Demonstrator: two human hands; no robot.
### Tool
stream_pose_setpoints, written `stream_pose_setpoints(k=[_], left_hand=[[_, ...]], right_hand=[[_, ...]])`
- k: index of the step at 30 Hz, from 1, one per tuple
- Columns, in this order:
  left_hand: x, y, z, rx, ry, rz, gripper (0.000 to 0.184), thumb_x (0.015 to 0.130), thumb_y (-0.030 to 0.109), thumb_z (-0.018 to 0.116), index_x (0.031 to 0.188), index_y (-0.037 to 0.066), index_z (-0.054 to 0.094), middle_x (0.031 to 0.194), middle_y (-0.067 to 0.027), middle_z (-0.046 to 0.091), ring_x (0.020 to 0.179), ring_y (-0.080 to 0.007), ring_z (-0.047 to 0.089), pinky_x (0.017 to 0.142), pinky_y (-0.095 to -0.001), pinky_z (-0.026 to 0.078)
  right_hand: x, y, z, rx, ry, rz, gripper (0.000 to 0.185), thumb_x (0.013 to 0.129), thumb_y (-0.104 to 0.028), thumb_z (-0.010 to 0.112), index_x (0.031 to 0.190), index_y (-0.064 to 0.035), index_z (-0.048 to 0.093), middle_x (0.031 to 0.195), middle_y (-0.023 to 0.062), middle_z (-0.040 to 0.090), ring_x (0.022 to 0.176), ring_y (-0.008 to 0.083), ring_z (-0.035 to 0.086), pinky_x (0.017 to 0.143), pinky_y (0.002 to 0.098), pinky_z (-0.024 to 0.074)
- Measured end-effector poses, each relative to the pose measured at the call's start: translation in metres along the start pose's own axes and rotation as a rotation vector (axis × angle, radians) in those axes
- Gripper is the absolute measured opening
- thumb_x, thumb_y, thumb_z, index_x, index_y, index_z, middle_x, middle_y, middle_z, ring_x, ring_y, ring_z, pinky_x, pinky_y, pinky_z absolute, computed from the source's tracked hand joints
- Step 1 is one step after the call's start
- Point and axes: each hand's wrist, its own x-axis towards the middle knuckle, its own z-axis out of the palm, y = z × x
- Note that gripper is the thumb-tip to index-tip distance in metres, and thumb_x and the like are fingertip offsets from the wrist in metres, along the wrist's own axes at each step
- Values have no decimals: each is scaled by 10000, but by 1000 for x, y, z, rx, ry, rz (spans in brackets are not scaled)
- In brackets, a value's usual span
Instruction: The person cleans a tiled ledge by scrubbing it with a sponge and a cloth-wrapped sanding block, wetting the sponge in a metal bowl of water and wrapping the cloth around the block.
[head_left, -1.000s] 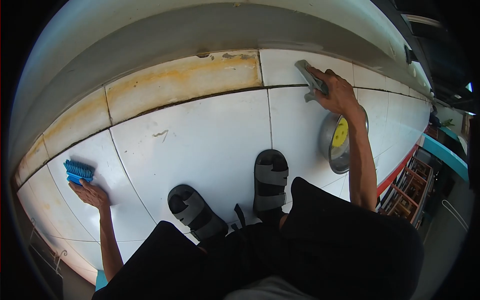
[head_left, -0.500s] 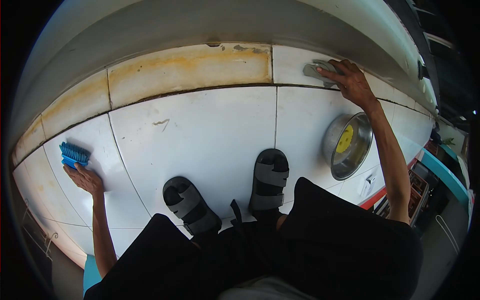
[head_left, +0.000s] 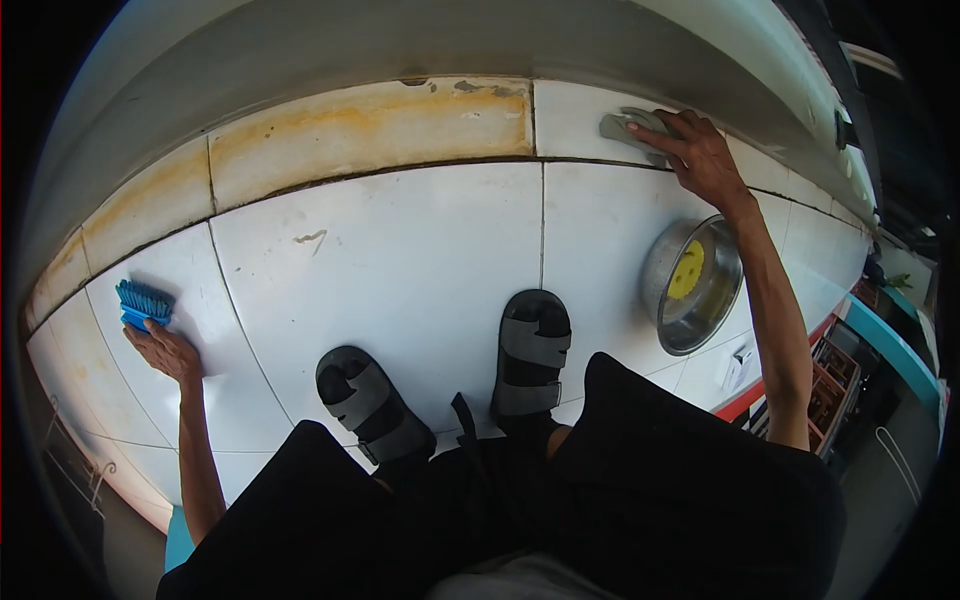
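Observation:
A blue scrub brush with its bristles pointing away from me is on the white floor at the left. My left hand closes on its near side, with the palm low over the tiles. At the upper right, my right hand presses a folded grey-green cloth against the clean white tile of the low wall edge. Its fingers are bent over the cloth and hide part of it. Below my right forearm stands a metal bowl with a yellow sponge-like piece inside.
Yellow-brown stains cover the edge tiles left of the cloth. My sandalled feet stand on the white floor tiles. A grey wall curves above. A brown crate is at the far right, past a red edge.
The view has shifted slightly, moving the floor and wall a little left and up. My right hand has moved slightly right along the tile with the cloth. My left hand stays at the brush.

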Motion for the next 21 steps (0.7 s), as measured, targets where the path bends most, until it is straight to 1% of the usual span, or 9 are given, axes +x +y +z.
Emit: stream_pose_setpoints(k=[2, 5, 6, 8, 11, 14, 16, 18, 21], left_hand=[[1, -12, 4, -40, -9, 71, 714, 1050, 474, 321, 1473, -98, 265, 1485, -329, 334, 1357, -481, 341, 1113, -524, 287], [-1, -13, 2, -7, -11, 74, 732, 1043, 487, 327, 1475, -101, 263, 1495, -326, 321, 1363, -474, 336, 1123, -515, 280], [-1, -13, 2, 33, -3, 67, 763, 1037, 507, 327, 1472, -115, 257, 1503, -323, 309, 1363, -469, 338, 1125, -507, 282], [2, -8, 3, -4, 6, 46, 744, 1041, 500, 324, 1477, -99, 264, 1501, -322, 316, 1373, -469, 328, 1136, -507, 269], [-1, -2, -2, -15, 1, -15, 742, 1041, 508, 324, 1483, -86, 270, 1505, -317, 318, 1389, -462, 316, 1149, -501, 257], [2, 2, 2, -18, 9, -20, 781, 1029, 543, 332, 1489, -85, 266, 1517, -307, 312, 1400, -447, 314, 1155, -486, 256], [2, -2, 3, 9, -2, -20, 787, 1029, 548, 326, 1488, -88, 263, 1518, -305, 308, 1399, -450, 310, 1156, -490, 252], [3, 0, 2, 9, -3, -11, 786, 1030, 546, 325, 1489, -89, 261, 1519, -307, 304, 1398, -451, 310, 1155, -491, 253], [-1, -3, 6, 25, 5, -16, 781, 1031, 542, 325, 1488, -88, 260, 1518, -311, 300, 1395, -452, 312, 1151, -496, 259]], right_hand=[[22, -32, 4, -18, 113, -158, 641, 818, 30, 636, 1313, -376, 621, 1332, 76, 602, 1184, 273, 557, 1053, 427, 448], [28, -44, -1, 48, 93, -195, 627, 825, 27, 628, 1305, -377, 626, 1334, 73, 603, 1192, 274, 556, 1054, 420, 449], [21, -34, -1, 45, 101, -193, 627, 825, 27, 628, 1305, -377, 626, 1334, 73, 603, 1192, 274, 556, 1054, 420, 449], [-5, 3, 4, 10, -14, -130, 628, 816, 37, 627, 1290, -375, 638, 1334, 69, 604, 1192, 271, 556, 1070, 404, 441], [-24, 18, 10, 19, -78, -66, 621, 812, 43, 620, 1273, -372, 652, 1322, 64, 609, 1173, 261, 559, 1073, 397, 440], [3, -2, 8, -52, 40, -173, 623, 810, 44, 619, 1264, -382, 657, 1317, 64, 612, 1170, 260, 557, 1076, 406, 434], [22, -26, 7, -11, 96, -215, 654, 846, 59, 567, 1288, -419, 627, 1331, 52, 601, 1197, 270, 545, 1105, 427, 408], [31, -43, -3, -89, 121, -207, 627, 879, 51, 536, 1293, -412, 624, 1327, 47, 601, 1205, 263, 543, 1104, 419, 412], [19, -31, 8, -67, 113, -176, 697, 887, 79, 491, 1320, -459, 580, 1338, 37, 597, 1210, 247, 543, 1101, 412, 426]])
